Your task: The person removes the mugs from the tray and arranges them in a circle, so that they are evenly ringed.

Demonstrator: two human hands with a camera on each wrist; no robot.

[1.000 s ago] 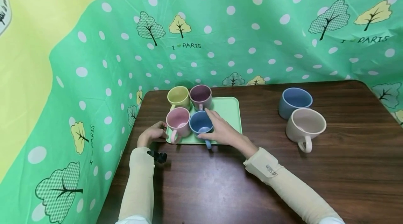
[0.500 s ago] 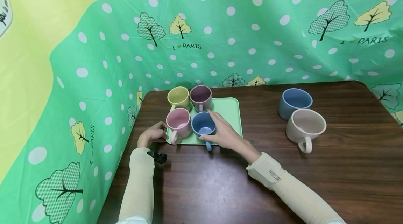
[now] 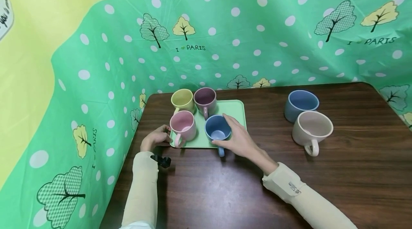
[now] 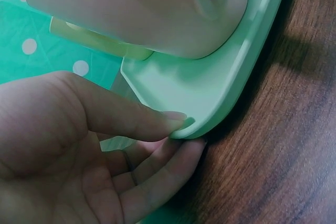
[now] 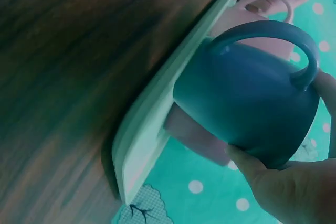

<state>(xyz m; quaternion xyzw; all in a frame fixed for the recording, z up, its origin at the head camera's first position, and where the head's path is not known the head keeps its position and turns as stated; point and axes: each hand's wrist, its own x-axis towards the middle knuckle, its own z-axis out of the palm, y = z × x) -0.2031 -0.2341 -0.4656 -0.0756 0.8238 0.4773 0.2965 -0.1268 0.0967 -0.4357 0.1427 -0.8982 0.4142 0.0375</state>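
Note:
My right hand [image 3: 241,141] grips a blue mug [image 3: 218,128] from its right side, thumb near and fingers at the far side. Its handle points toward me over the tray's front edge; its base is right at the tray in the right wrist view. At the front left corner of the light green tray [image 3: 235,109], my left hand [image 3: 156,137] pinches the rim, thumb [image 4: 163,124] on top and fingers underneath. A pink mug [image 3: 182,125] stands on the tray beside that corner. Behind it are a yellow mug [image 3: 182,100] and a purple mug [image 3: 205,100].
Farther right on the dark wood table [image 3: 257,200] stand another blue mug [image 3: 300,105] and a beige mug [image 3: 312,128], close together. A green and yellow printed cloth [image 3: 225,25] hangs behind and along the left side of the table.
My right hand has moved the blue mug to the right and slightly toward me, opening a gap beside the pink mug. My left hand has stayed at the tray corner.

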